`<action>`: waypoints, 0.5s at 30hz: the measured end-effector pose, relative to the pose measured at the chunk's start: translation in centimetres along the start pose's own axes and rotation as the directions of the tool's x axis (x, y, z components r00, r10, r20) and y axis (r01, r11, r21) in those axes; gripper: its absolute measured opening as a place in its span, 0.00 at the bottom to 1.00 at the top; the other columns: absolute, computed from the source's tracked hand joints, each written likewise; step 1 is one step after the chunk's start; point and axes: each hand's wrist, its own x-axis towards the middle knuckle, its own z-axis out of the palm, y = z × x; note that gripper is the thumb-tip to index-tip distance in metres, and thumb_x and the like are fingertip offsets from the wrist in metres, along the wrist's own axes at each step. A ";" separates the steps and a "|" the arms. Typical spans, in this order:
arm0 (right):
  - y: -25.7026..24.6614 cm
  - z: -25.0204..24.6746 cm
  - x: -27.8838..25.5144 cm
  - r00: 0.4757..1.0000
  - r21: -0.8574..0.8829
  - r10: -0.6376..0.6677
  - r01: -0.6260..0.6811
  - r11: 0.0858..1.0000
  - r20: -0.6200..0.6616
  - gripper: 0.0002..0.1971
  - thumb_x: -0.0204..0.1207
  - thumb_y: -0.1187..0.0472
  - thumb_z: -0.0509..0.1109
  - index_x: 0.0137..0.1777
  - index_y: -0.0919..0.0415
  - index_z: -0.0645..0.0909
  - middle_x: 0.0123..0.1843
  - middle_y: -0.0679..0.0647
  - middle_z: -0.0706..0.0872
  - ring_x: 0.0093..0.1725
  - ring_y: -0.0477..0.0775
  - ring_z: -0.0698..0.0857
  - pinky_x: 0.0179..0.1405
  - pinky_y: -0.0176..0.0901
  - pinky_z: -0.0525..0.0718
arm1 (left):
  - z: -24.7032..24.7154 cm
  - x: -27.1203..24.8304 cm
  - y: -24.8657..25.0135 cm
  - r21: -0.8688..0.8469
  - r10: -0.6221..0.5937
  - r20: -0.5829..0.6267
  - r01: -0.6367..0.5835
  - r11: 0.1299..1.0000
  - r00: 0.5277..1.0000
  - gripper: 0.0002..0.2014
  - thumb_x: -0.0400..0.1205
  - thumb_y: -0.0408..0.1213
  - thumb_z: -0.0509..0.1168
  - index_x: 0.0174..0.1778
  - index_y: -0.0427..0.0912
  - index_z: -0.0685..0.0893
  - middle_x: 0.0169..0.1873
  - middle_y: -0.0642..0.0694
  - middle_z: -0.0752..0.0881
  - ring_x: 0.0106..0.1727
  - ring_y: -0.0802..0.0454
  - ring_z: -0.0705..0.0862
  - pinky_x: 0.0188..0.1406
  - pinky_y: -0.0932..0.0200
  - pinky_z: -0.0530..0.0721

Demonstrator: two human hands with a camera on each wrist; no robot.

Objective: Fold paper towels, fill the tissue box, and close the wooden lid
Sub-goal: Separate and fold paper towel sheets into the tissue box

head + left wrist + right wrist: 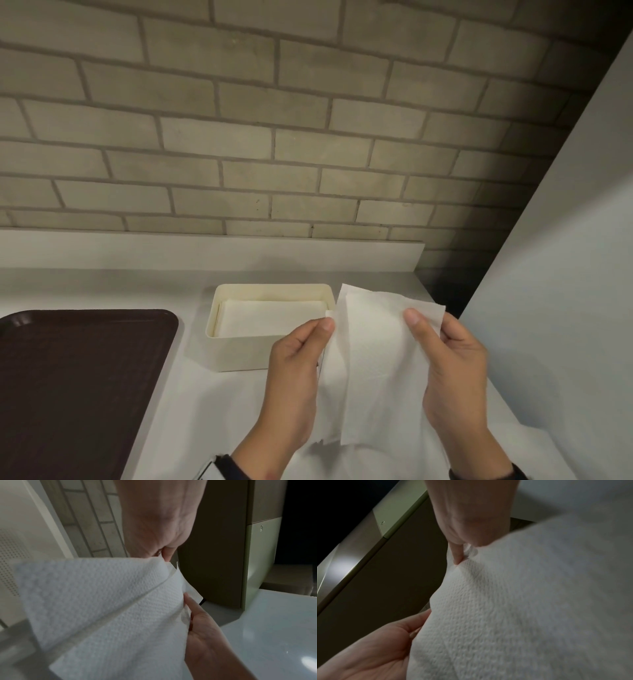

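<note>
Both hands hold a white embossed paper towel [373, 356] up above the counter, partly folded lengthwise. My left hand [301, 356] pinches its left edge with thumb on top. My right hand [445, 356] grips the right edge near the top corner. The left wrist view shows the towel [102, 601] close up, its layered edges running toward the fingers. In the right wrist view the towel [513, 608] fills most of the frame. The cream tissue box [239, 346] stands open just behind the hands, with folded white towels [270, 317] inside. No wooden lid is in view.
A dark brown tray [75, 380] lies on the white counter [191, 428] to the left of the box. More white paper [428, 455] spreads under the hands. A brick wall [239, 137] with a low white ledge rises behind, and a pale panel [565, 274] closes the right side.
</note>
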 end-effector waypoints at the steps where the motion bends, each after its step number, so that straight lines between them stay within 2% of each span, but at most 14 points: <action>1: 0.0 -0.1 -0.1 1.000 0.003 -0.018 0.018 1.000 0.013 0.10 0.63 0.58 0.74 0.44 0.58 0.88 0.44 0.53 0.91 0.45 0.52 0.90 0.35 0.33 0.86 | 0.0 0.1 -0.2 -0.023 -0.024 -0.015 0.024 0.999 1.000 0.20 0.80 0.41 0.67 0.47 0.21 0.80 0.42 0.37 0.81 0.45 0.44 0.76 0.50 0.51 0.70; 3: 0.0 -0.1 -0.4 0.994 -0.026 -0.108 0.109 0.994 0.037 0.07 0.63 0.61 0.76 0.42 0.57 0.90 0.43 0.53 0.91 0.45 0.52 0.89 0.39 0.32 0.86 | 0.1 0.2 -0.5 -0.071 -0.072 -0.031 0.070 0.995 0.997 0.16 0.81 0.37 0.65 0.47 0.21 0.82 0.43 0.35 0.84 0.46 0.44 0.80 0.52 0.51 0.72; 5: 0.3 0.1 -0.8 0.952 -0.158 -0.298 0.305 0.939 0.067 0.09 0.63 0.66 0.79 0.39 0.51 0.90 0.43 0.47 0.90 0.46 0.48 0.88 0.44 0.27 0.84 | 0.3 0.2 -0.7 -0.064 -0.061 -0.082 0.055 0.996 0.995 0.12 0.82 0.34 0.63 0.45 0.26 0.86 0.42 0.36 0.87 0.45 0.45 0.83 0.50 0.51 0.76; 7: 0.7 0.3 -1.1 0.851 -0.337 -0.506 0.522 0.784 0.142 0.08 0.66 0.62 0.77 0.38 0.45 0.89 0.46 0.37 0.85 0.47 0.45 0.84 0.44 0.23 0.80 | 0.6 0.2 -1.0 0.005 0.006 -0.140 -0.005 1.000 0.990 0.13 0.84 0.33 0.61 0.40 0.36 0.89 0.39 0.37 0.88 0.41 0.46 0.83 0.46 0.52 0.78; 9: 1.3 0.3 -1.3 0.716 -0.452 -0.652 0.681 0.576 0.249 0.09 0.69 0.61 0.71 0.42 0.44 0.87 0.46 0.33 0.78 0.45 0.46 0.79 0.43 0.26 0.77 | 1.1 0.0 -1.2 0.091 0.084 -0.169 -0.070 0.993 0.982 0.14 0.85 0.34 0.61 0.37 0.42 0.89 0.37 0.38 0.88 0.39 0.49 0.82 0.43 0.52 0.79; 10: 1.5 0.3 -1.3 0.662 -0.479 -0.693 0.725 0.495 0.286 0.11 0.69 0.63 0.69 0.44 0.46 0.87 0.45 0.36 0.76 0.44 0.47 0.77 0.43 0.29 0.76 | 1.3 -0.2 -1.2 0.113 0.109 -0.179 -0.089 0.990 0.978 0.14 0.85 0.34 0.60 0.37 0.44 0.89 0.36 0.39 0.89 0.38 0.50 0.83 0.42 0.53 0.80; 12: 1.8 0.3 -1.4 0.589 -0.507 -0.742 0.768 0.391 0.320 0.11 0.70 0.66 0.68 0.44 0.53 0.89 0.44 0.43 0.77 0.44 0.47 0.76 0.42 0.33 0.76 | 1.5 -0.4 -1.2 0.116 0.112 -0.198 -0.090 0.989 0.974 0.15 0.85 0.34 0.60 0.36 0.45 0.89 0.35 0.43 0.88 0.38 0.50 0.83 0.42 0.52 0.80; 15: 2.3 0.2 -1.6 0.540 -0.509 -0.767 0.795 0.330 0.346 0.09 0.67 0.71 0.72 0.43 0.59 0.89 0.44 0.47 0.81 0.44 0.47 0.78 0.44 0.35 0.79 | 1.4 -0.3 -1.0 0.007 0.028 -0.241 -0.027 1.000 0.970 0.16 0.84 0.31 0.60 0.33 0.43 0.88 0.34 0.41 0.85 0.38 0.47 0.80 0.41 0.51 0.77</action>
